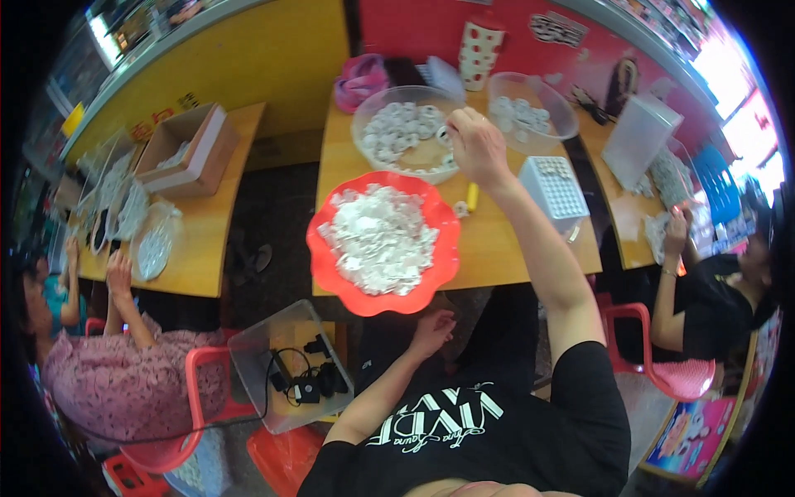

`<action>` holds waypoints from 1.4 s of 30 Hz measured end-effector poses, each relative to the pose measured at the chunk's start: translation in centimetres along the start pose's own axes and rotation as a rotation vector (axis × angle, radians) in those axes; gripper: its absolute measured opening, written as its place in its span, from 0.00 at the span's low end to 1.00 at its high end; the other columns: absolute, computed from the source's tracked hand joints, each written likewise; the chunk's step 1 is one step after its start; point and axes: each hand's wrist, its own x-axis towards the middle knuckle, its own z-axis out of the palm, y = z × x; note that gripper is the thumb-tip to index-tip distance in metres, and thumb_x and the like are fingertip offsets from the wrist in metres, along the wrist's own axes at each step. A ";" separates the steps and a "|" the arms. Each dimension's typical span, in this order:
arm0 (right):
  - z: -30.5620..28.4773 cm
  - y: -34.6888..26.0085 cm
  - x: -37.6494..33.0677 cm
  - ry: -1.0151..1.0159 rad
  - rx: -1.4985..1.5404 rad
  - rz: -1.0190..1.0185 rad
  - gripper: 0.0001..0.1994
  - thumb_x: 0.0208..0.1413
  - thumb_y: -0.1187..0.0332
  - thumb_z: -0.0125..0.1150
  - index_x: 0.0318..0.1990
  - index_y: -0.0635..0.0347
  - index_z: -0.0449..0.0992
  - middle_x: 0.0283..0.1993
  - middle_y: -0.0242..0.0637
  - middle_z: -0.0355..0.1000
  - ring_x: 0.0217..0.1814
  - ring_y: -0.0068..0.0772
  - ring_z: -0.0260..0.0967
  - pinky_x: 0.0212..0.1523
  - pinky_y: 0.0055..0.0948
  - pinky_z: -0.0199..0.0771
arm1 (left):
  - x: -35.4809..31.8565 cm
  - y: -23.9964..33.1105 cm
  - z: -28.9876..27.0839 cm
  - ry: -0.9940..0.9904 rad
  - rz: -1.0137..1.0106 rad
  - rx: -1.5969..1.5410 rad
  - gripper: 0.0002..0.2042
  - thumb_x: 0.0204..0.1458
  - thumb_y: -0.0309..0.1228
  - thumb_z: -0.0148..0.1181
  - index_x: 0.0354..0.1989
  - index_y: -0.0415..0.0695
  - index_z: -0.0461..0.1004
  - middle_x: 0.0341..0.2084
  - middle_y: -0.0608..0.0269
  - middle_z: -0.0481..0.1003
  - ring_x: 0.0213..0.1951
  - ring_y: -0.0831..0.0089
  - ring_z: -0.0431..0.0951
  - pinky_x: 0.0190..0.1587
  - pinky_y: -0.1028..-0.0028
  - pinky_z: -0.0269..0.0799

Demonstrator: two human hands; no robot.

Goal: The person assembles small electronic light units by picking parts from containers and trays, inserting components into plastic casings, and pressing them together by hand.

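Observation:
My right hand [480, 147] reaches over the right rim of a wide clear tub [361, 139] of small white round pieces [402, 124]. Its fingers are closed in a pinch on a small white round piece [444, 134] with a dark middle. Below the table edge, close to my lap, my left hand [434, 331] has its fingers loosely apart, with nothing visible in them. Between my hands and the tub, a red scalloped bowl [373, 305] heaped with flat white pieces [381, 236] juts over the table's front edge.
A second clear tub [563, 124], a white tray of round pieces [553, 199] and a yellow stick-like tool [473, 197] are on my table [497, 257]. A clear bin [248, 356] with black cables stands at lower left. People sit at tables on both sides.

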 end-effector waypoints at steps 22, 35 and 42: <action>-15.8 -11.2 -28.1 -0.363 1.000 0.524 0.01 0.50 0.80 0.59 0.30 0.66 0.74 0.25 0.36 0.69 0.23 0.27 0.73 0.25 0.25 0.71 | -9.0 10.3 4.2 -0.563 0.022 -0.618 0.22 0.60 0.33 0.53 0.60 0.36 0.61 0.43 0.52 0.74 0.41 0.61 0.79 0.42 0.70 0.75; -17.2 -13.9 -29.7 -0.208 0.827 0.512 0.03 0.48 0.77 0.61 0.32 0.64 0.76 0.28 0.38 0.70 0.29 0.32 0.73 0.29 0.30 0.70 | -11.3 10.4 4.4 -0.516 -0.035 -0.689 0.19 0.56 0.30 0.58 0.55 0.36 0.67 0.44 0.54 0.74 0.39 0.65 0.78 0.42 0.72 0.74; -18.2 -11.3 -31.4 0.021 0.811 0.627 0.01 0.51 0.78 0.62 0.31 0.65 0.77 0.28 0.33 0.69 0.26 0.20 0.65 0.26 0.21 0.62 | -9.3 15.0 5.5 -0.165 0.483 0.060 0.14 0.52 0.17 0.57 0.48 0.36 0.71 0.40 0.57 0.75 0.36 0.69 0.77 0.39 0.76 0.72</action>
